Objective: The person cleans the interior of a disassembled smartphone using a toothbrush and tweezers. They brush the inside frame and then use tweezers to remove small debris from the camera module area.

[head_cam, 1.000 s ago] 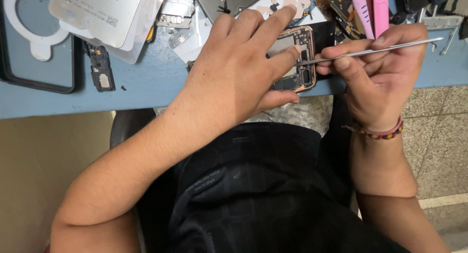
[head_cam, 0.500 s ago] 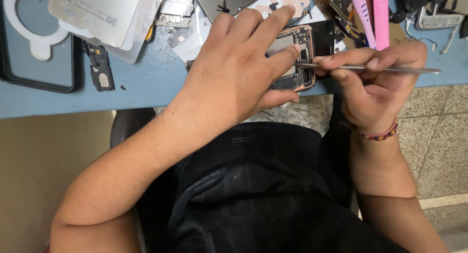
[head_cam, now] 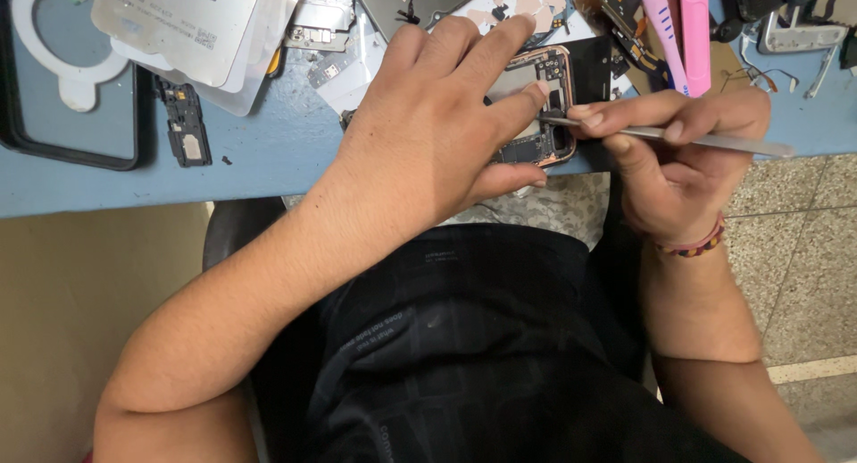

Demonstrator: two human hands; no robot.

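An opened phone [head_cam: 543, 106] with a copper-coloured frame lies at the near edge of the blue table [head_cam: 259, 164], its inner boards showing. My left hand [head_cam: 437, 115] lies flat over it and presses it down, fingers spread across the top. My right hand [head_cam: 678, 159] pinches a thin metal tool [head_cam: 678, 137] that lies almost level, its tip touching the phone's inside beside my left fingertip. A beaded band sits on my right wrist.
Loose phone parts crowd the table: a black phone case with a white ring [head_cam: 62, 70] at the left, silver plates [head_cam: 178, 25], a small black board [head_cam: 183, 128], pink tools [head_cam: 683, 25] at the back right. Tiled floor [head_cam: 803, 249] lies to the right.
My right hand has tipped the metal tool from a rising slant to nearly level and shifted slightly lower. My left hand has stayed on the phone.
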